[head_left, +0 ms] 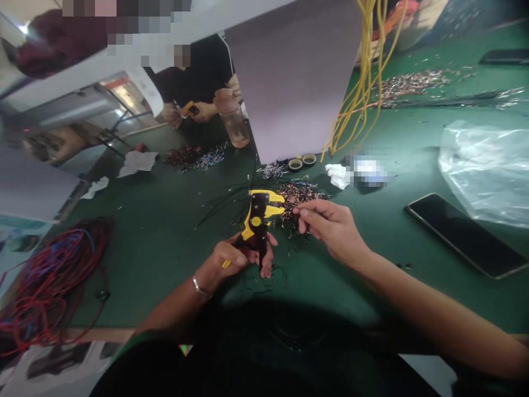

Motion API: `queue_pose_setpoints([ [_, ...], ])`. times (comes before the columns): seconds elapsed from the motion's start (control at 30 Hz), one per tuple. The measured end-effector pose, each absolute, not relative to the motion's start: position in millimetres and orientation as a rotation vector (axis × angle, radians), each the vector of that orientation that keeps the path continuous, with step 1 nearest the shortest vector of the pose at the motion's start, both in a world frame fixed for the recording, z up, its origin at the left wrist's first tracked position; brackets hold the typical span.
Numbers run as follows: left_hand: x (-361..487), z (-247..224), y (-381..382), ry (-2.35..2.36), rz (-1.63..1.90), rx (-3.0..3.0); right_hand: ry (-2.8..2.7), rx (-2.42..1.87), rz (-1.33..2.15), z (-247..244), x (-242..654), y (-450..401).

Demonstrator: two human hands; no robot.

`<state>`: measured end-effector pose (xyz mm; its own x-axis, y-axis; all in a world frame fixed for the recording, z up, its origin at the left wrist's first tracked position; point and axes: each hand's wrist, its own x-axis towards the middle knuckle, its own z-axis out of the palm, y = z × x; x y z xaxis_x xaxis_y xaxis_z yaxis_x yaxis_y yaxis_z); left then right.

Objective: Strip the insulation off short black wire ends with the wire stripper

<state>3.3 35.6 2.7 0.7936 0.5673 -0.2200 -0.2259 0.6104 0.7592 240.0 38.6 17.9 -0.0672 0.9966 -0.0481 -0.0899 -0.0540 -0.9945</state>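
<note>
Two hands on my feed right now, anyone else getting this? What's each one up to?

Yep, got them. Left hand (235,259) is closed around the grip of a yellow-and-black wire stripper (257,218), head of the tool pointing up and away from me. Right hand (330,226) is apart from it but close, with the fingertips (298,210) pinched together right beside the tool, over a heap of copper-ended wire scraps (297,198). Can't tell from here if they've got a strand.

What's around them?

Thin black wires (223,201) fan out just behind the stripper, all on a green work mat (165,264). Past that, two tape rolls (301,161) sit at the foot of a grey board (293,77). A phone (467,234) lies off to the right, near a plastic bag (483,171).

Further out?

Red-and-blue wire coil (53,281) on the left, yellow cable bundle (363,71) by the board, and a co-worker's hands (190,112) across the bench on a yellow tool (190,108).
</note>
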Motion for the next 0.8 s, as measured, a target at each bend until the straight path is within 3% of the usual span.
queue_pose_setpoints([
  [0.8,6.2,1.0,29.8,0.394,0.472,0.787,-1.268,-1.138,1.386,21.2,236.3,32.0],
])
